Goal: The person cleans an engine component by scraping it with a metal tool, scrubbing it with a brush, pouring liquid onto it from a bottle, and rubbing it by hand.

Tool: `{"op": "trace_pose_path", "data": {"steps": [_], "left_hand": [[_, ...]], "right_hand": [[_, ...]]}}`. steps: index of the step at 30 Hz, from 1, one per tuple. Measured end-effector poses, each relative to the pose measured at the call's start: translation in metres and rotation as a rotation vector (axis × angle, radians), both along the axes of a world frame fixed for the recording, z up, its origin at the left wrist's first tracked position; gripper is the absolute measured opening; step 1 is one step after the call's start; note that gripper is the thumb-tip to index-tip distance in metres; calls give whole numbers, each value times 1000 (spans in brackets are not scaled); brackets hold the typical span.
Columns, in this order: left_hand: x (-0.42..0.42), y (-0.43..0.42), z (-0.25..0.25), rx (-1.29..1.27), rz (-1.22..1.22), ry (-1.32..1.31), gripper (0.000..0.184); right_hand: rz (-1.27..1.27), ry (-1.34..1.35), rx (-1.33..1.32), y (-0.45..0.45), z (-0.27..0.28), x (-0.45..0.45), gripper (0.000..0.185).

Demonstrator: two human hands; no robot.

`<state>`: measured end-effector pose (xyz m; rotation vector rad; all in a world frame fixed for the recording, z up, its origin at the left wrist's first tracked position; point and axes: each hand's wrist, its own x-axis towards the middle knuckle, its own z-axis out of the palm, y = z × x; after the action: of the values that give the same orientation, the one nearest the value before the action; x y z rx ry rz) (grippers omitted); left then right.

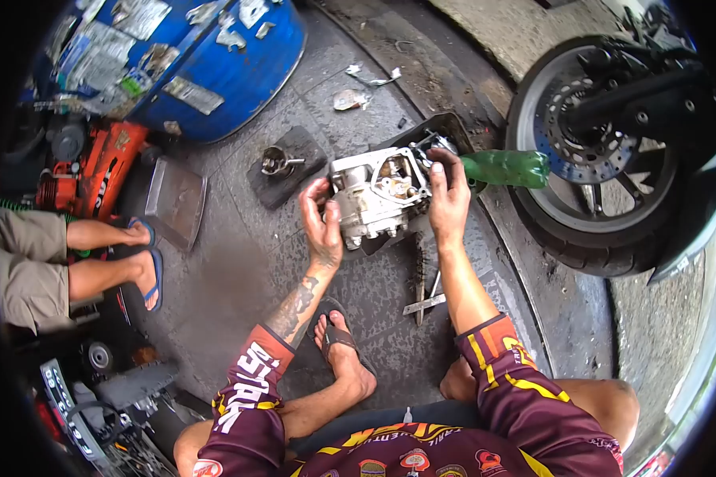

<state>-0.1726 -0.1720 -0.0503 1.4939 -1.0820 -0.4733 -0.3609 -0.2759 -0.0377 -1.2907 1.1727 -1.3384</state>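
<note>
A pale metal engine casing (pixel 379 195) with an open cavity and bolt bosses is held up between my two hands. My left hand (pixel 321 224) presses against its left side, fingers curled and darkly smudged. Its right edge is gripped by my right hand (pixel 449 197), whose fingers reach over the upper corner. Under the casing lies a black tray (pixel 452 127), partly hidden by it. A green plastic bottle (pixel 505 168) rests on its side just right of my right hand. Shiny small metal parts (pixel 441 145) show in the tray behind my right fingers.
A small metal part (pixel 277 162) sits on a dark pad at left. Nearby are a clear plastic bin (pixel 175 203), a blue drum (pixel 231 67) and a motorcycle wheel (pixel 597 159). Tools (pixel 424 303) lie below the tray. Another person's legs (pixel 107 254) are at left.
</note>
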Motion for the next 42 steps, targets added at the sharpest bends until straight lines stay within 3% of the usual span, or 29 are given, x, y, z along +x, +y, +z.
{"op": "trace_pose_path", "data": {"steps": [3, 4, 5, 7, 8, 9, 10, 14, 16, 21, 24, 30, 31, 33, 35, 36, 37, 39, 42], "left_hand": [[-22, 9, -1, 99, 163, -50, 42], [-30, 7, -23, 48, 248, 44, 42], [-35, 7, -8, 141, 350, -144, 43], [-48, 6, 3, 236, 453, -100, 48], [-52, 4, -3, 280, 530, -183, 48], [-62, -7, -20, 314, 667, -133, 53], [-77, -13, -16, 308, 768, 37, 56], [-62, -13, 5, 307, 674, 320, 61], [-59, -16, 14, 240, 666, 344, 60], [-64, -21, 26, 153, 658, 389, 58], [-67, -24, 33, 117, 660, 402, 57], [-77, -32, 45, 65, 676, 407, 57], [-83, -37, 48, 45, 687, 397, 58], [-88, -44, 55, 16, 698, 380, 58], [-91, -46, 60, -6, 734, 322, 59], [-92, -45, 63, -18, 760, 272, 59], [-94, -46, 64, -20, 767, 189, 65], [-95, -53, 55, -13, 770, 12, 76], [-93, -49, 70, 22, 707, -27, 94]], "right_hand": [[175, 263, -126, -20, 6, -2, 34], [261, 311, -143, -32, -9, -3, 37], [342, 275, -63, -40, -17, -3, 42], [511, 39, 199, -74, -77, -12, 50], [472, 110, 187, -83, -80, -11, 53], [342, 324, 14, -90, -92, -12, 56], [354, 310, -10, -88, -85, -11, 58], [315, 253, 102, -70, -47, 2, 56], [275, 234, 206, -59, -28, 8, 54], [308, 309, 125, -71, -42, 6, 57], [215, 117, 254, -56, -32, 9, 63], [160, -15, 394, -61, -37, 0, 82], [171, -45, 467, -62, -26, -1, 83], [160, -72, 371, -55, -16, 9, 86], [189, 79, 401, -58, -8, 13, 87], [156, -28, 458, -48, 4, 24, 86], [179, -141, 587, -37, 22, 29, 82], [216, -162, 558, -28, 27, 40, 81], [262, -132, 513, -19, 32, 50, 80]]}}
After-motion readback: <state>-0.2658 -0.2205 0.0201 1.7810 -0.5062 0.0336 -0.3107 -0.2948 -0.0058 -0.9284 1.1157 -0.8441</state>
